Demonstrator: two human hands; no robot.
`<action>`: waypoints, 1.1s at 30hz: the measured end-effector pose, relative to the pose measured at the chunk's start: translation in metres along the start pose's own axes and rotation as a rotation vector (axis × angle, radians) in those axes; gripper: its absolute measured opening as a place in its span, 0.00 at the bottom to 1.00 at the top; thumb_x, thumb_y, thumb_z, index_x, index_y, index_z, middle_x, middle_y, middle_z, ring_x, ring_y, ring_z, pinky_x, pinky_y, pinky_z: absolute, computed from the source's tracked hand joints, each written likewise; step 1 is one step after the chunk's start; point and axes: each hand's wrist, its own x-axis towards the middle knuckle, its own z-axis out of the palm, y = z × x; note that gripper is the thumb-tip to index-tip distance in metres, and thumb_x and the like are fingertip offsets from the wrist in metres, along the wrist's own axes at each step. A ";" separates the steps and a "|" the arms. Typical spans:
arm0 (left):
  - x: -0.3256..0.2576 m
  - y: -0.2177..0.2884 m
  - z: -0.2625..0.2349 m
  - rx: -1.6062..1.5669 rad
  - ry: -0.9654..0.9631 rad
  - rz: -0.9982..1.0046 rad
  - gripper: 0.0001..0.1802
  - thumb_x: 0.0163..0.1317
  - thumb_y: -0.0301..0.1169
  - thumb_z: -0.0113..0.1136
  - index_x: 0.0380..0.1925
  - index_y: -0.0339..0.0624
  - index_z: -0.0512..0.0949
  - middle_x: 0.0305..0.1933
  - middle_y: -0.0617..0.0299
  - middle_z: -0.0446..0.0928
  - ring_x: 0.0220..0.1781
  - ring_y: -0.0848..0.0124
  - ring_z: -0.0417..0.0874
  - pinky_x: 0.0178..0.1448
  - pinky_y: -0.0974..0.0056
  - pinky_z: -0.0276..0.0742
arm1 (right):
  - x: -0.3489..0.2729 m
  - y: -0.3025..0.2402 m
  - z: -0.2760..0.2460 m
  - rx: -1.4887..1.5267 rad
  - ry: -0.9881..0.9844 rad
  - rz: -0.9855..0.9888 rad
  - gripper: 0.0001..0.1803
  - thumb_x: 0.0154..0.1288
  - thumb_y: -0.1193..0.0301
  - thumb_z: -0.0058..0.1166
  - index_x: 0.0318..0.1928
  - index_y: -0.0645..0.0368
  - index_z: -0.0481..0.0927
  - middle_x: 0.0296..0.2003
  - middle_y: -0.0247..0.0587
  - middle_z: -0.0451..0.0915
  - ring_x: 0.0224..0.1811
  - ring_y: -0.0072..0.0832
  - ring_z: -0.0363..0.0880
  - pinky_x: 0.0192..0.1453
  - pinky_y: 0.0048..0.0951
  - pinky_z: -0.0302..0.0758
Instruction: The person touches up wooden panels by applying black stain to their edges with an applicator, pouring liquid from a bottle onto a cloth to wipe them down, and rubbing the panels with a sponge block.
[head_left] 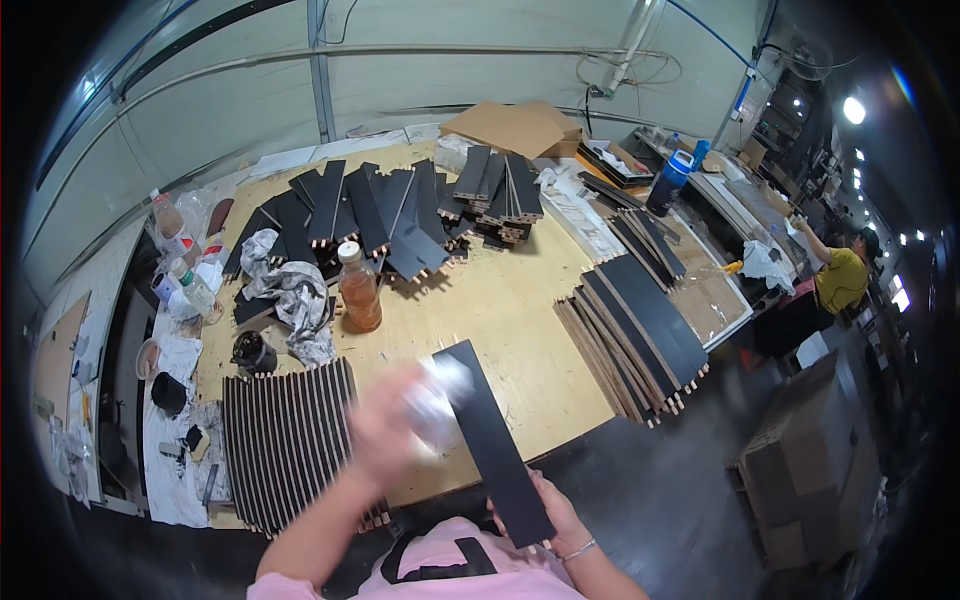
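Note:
My right hand [557,508] grips a long black board [492,440] near its lower end, with the board slanting up and to the left over the table's front edge. Small wooden dowels stick out of the board's near end. My left hand [385,425] is smeared by motion beside the board's upper part. In it is a crumpled white cloth [440,400], also blurred, close to or touching the board. To the left of that hand stands a tight row of boards on edge [290,445], dark with pale edges.
A bottle of amber liquid [360,290] stands mid-table beside a stained rag [300,310] and a black-smeared cup [254,352]. Behind lie piled black boards [385,215]. More boards [640,330] are stacked at right. A cardboard box [810,460] sits on the floor; a person in yellow [842,280] stands beyond.

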 end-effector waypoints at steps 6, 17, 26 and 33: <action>0.002 0.004 0.034 0.242 -0.355 0.371 0.26 0.61 0.43 0.78 0.61 0.59 0.90 0.65 0.62 0.89 0.73 0.57 0.86 0.86 0.24 0.52 | -0.011 -0.012 0.024 -0.142 0.000 0.031 0.30 0.91 0.51 0.50 0.74 0.63 0.76 0.55 0.48 0.91 0.49 0.29 0.93 0.53 0.31 0.92; 0.004 -0.080 -0.010 -0.737 0.031 -0.822 0.16 0.77 0.24 0.68 0.62 0.32 0.86 0.50 0.61 0.90 0.45 0.73 0.92 0.47 0.66 0.90 | -0.019 -0.012 0.034 -0.037 -0.069 -0.065 0.42 0.83 0.36 0.54 0.71 0.65 0.76 0.49 0.61 0.88 0.38 0.44 0.89 0.40 0.41 0.87; 0.008 -0.028 0.021 -0.918 -0.225 -0.885 0.16 0.74 0.24 0.72 0.57 0.35 0.78 0.43 0.58 0.88 0.39 0.68 0.93 0.44 0.61 0.92 | 0.026 -0.015 0.041 0.100 -0.032 0.029 0.38 0.89 0.40 0.46 0.73 0.64 0.74 0.55 0.56 0.87 0.43 0.36 0.90 0.45 0.35 0.90; 0.013 -0.063 0.030 -1.019 -0.012 -0.954 0.12 0.78 0.22 0.65 0.59 0.33 0.82 0.45 0.60 0.89 0.39 0.74 0.91 0.43 0.65 0.89 | 0.064 -0.031 0.044 0.114 -0.174 0.044 0.36 0.95 0.45 0.28 0.84 0.58 0.61 0.65 0.62 0.81 0.52 0.46 0.93 0.54 0.48 0.96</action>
